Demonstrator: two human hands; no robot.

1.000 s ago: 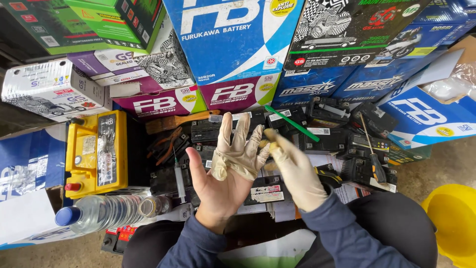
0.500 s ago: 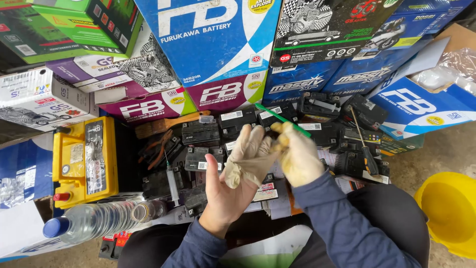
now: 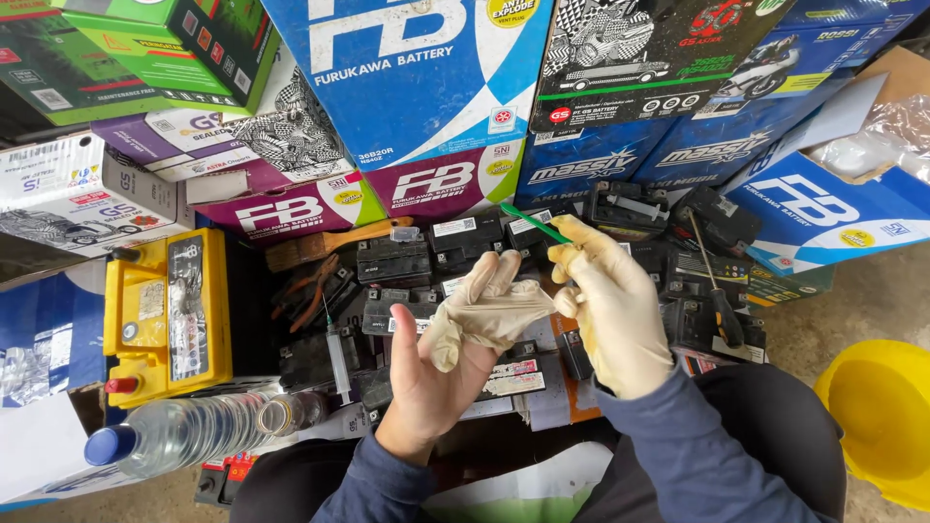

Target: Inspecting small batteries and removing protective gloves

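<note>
Head view: left hand point(image 3: 426, 373) bare, palm up, fingers half into loose latex glove point(image 3: 484, 312). Gloved right hand point(image 3: 610, 310) pinches glove cuff above small black batteries point(image 3: 392, 261). Step: gloving left hand. Next probably needs cuff drawn toward wrist.

1. The left hand point(image 3: 436, 373) is rising palm-up, bare at the palm, its fingers reaching partway into a loose latex glove point(image 3: 484, 310).
2. The right hand point(image 3: 610, 315), fully gloved, is pinching that glove's edge.
3. Both forearms are wearing dark blue sleeves.
</note>
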